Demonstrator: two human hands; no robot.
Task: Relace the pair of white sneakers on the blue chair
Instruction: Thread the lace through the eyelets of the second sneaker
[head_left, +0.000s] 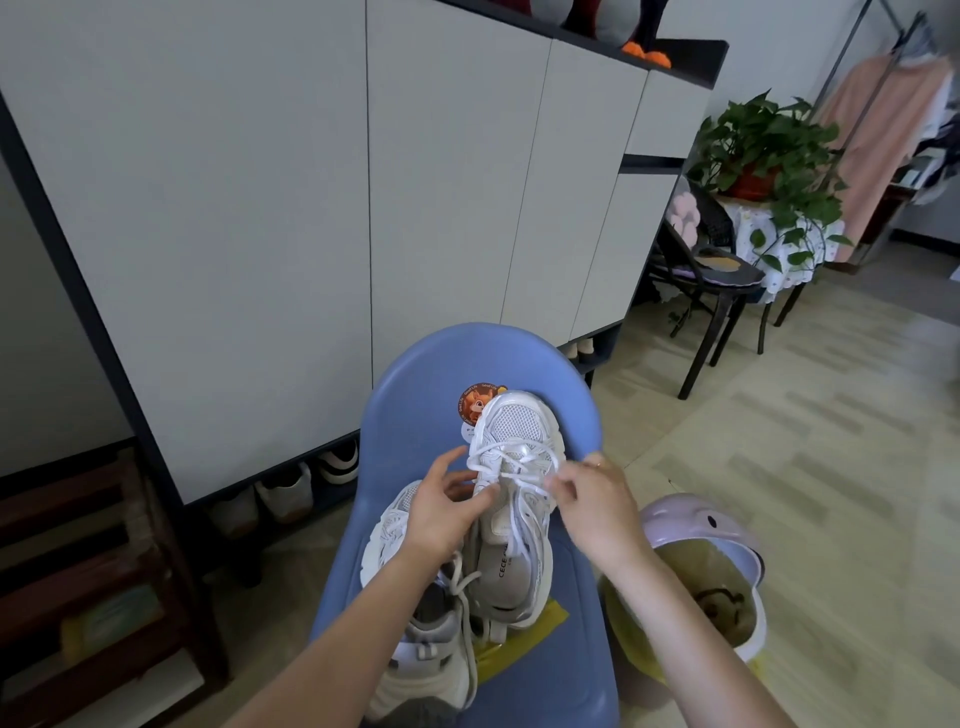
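Two white sneakers lie on the blue chair (415, 395). The right sneaker (517, 431) points toe-up against the chair back, its white lace (498, 457) loosely criss-crossed over the tongue. My left hand (441, 512) holds that sneaker's left side, thumb across the tongue area. My right hand (595, 506) pinches a strand of the lace at the sneaker's right edge. The left sneaker (415, 623) lies lower on the seat, partly under my left forearm, with its lace hanging loose.
A purple-lidded bin (696, 566) stands open on the floor right of the chair. White cabinets (260, 208) with shoes underneath fill the left. A dark chair (711, 270) and a potted plant (763, 150) stand at the back right. A yellow sheet (540, 621) lies under the shoes.
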